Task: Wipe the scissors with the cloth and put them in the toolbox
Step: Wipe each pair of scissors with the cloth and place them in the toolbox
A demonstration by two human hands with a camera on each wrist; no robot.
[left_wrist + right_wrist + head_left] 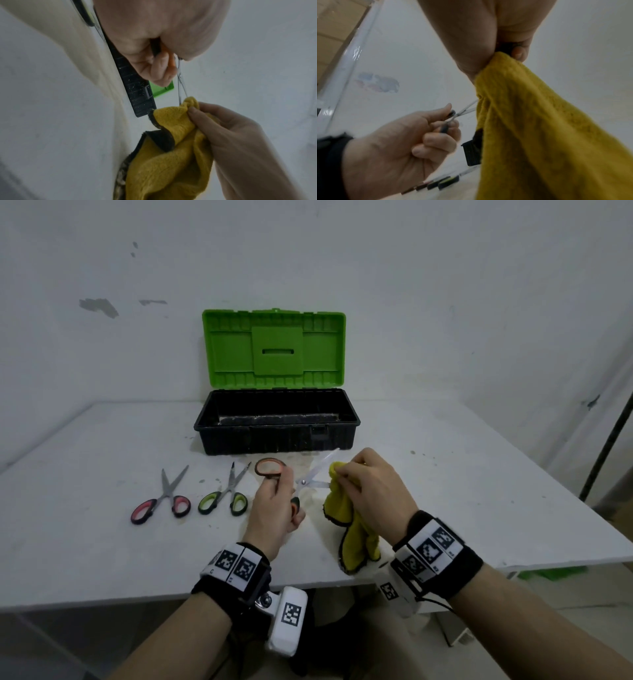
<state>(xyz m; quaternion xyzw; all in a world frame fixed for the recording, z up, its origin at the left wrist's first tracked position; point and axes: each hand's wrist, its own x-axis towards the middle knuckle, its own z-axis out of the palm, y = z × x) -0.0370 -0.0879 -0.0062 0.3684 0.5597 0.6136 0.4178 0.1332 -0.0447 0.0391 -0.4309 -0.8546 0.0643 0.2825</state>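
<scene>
Mid-wipe: orange-handled scissors (pixel 294 484) gripped by the handles in the left hand (pixel 274 508), blades splayed above the table (pixel 102 542), one blade pinched in the yellow cloth (pixel 346 515) by the right hand (pixel 373 491). Still waiting, unwiped by the look of it: pink-handled scissors (pixel 161 501) and green-handled scissors (pixel 224 494) on the table. Nothing visible yet in the open toolbox (pixel 277 436).

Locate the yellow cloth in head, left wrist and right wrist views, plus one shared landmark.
Head: yellow cloth right of centre, pinched by the right hand, hanging over the table edge.
Left wrist: lower centre, bunched round one blade of the orange-handled scissors.
Right wrist: fills the right half, hanging below the hand.
Shared landmark: the black toolbox, whose wall shows just beside the cloth in both wrist views.
</scene>
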